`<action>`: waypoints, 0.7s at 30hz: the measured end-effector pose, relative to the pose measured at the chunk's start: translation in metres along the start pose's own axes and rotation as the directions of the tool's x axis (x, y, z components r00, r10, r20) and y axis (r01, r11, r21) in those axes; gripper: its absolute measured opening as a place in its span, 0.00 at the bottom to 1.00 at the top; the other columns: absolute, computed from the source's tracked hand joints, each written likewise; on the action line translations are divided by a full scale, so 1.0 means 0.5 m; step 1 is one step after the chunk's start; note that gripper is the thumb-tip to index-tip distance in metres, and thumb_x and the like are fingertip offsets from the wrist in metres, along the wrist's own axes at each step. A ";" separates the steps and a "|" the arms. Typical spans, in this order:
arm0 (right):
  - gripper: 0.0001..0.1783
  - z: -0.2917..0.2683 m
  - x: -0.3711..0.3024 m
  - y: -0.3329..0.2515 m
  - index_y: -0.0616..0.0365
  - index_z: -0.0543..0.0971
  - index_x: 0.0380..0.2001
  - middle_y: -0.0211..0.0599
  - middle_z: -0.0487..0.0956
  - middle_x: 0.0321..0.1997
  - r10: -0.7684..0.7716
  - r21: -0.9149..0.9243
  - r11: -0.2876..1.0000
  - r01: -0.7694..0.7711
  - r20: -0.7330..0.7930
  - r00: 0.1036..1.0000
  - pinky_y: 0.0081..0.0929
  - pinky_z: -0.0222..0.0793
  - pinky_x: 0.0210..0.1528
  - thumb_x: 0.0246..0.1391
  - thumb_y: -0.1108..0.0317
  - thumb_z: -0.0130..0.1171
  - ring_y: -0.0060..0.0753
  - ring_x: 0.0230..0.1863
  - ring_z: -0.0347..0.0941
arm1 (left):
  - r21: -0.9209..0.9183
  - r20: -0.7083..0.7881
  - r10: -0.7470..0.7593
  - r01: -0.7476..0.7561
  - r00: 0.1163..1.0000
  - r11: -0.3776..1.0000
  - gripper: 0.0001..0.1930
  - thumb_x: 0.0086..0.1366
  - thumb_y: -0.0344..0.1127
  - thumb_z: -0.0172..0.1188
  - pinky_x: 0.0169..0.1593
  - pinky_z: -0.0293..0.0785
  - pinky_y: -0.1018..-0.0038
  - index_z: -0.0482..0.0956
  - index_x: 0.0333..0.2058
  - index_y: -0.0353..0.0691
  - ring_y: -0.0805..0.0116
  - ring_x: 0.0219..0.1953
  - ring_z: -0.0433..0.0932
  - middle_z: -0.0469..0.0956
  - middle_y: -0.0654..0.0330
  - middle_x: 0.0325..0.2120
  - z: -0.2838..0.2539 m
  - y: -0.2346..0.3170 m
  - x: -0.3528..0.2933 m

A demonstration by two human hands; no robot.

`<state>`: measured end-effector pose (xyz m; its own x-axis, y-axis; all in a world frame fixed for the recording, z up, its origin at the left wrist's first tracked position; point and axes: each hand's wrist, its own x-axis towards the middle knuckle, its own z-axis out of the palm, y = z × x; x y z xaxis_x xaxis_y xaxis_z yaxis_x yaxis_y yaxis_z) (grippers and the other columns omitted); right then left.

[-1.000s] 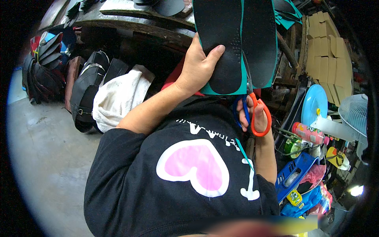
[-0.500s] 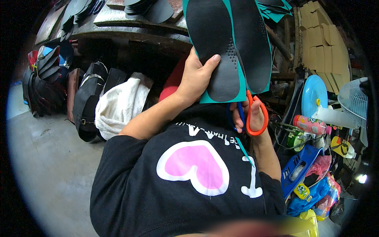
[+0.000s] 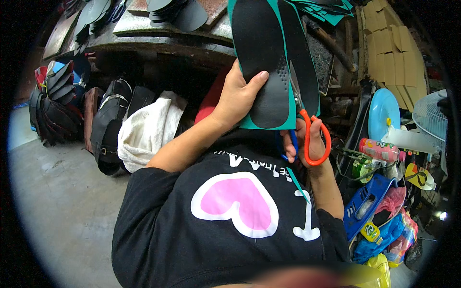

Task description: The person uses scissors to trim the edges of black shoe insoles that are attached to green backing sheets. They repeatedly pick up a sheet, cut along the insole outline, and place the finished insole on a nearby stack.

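My left hand (image 3: 238, 93) pinches the lower left edge of a teal-backed sheet, its thumb on top of a black insole shape (image 3: 259, 53) with a patch of small dots. A second black insole shape (image 3: 303, 57) lies alongside on the right, split from the first by a gap at the lower end. In that gap sits the blade of a pair of scissors (image 3: 322, 139) with orange and blue handles. My right hand (image 3: 311, 142) is closed on the handles. A thin teal offcut (image 3: 297, 183) lies on the front of my black shirt.
More teal and black pieces (image 3: 331, 10) lie at the upper right. Grey sole pieces (image 3: 180, 17) rest on the worn bench (image 3: 168, 41). A white cloth (image 3: 146, 129) and bundled black pieces (image 3: 55, 108) are at left; cardboard boxes (image 3: 394, 57) and a fan (image 3: 430, 115) at right.
The right insole shape has swung left and apart from the first at its lower end. More scissor blade shows, and the handles have moved slightly right.
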<state>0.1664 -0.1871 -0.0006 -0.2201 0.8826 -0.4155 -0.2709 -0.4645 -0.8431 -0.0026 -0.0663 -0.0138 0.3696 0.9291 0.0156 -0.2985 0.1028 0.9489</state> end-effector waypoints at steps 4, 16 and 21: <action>0.62 -0.005 -0.003 -0.009 0.66 0.71 0.44 0.33 0.72 0.18 0.033 0.030 0.999 -0.039 0.163 0.986 0.17 0.64 0.20 0.37 0.14 0.20 0.26 0.17 0.70 | -0.036 -0.006 -0.086 0.086 0.996 0.996 0.18 0.63 0.30 0.56 0.50 0.68 0.74 0.66 0.50 0.30 0.72 0.45 0.72 0.74 0.56 0.44 0.000 0.006 -0.004; 0.63 0.017 0.026 -0.015 0.65 0.62 0.57 0.35 0.75 0.29 -0.085 -0.043 0.995 0.086 0.031 0.996 0.15 0.59 0.26 0.40 0.15 0.19 0.26 0.27 0.72 | -0.018 0.080 -0.109 0.111 0.991 0.994 0.16 0.69 0.38 0.51 0.47 0.70 0.76 0.70 0.49 0.32 0.75 0.42 0.72 0.76 0.59 0.40 -0.004 0.014 -0.017; 0.58 0.048 0.030 -0.016 0.62 0.62 0.58 0.32 0.74 0.26 -0.105 -0.049 0.994 0.099 -0.144 0.984 0.16 0.61 0.18 0.44 0.18 0.29 0.21 0.20 0.68 | -0.119 0.038 -0.170 0.173 0.985 0.978 0.16 0.68 0.39 0.51 0.47 0.71 0.76 0.69 0.49 0.33 0.74 0.42 0.74 0.76 0.59 0.42 0.003 0.002 -0.025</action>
<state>0.1428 -0.1721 0.0081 -0.0534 0.9277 -0.3696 -0.2452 -0.3710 -0.8957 -0.0063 -0.0786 -0.0124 0.4483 0.8838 -0.1339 -0.3321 0.3038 0.8930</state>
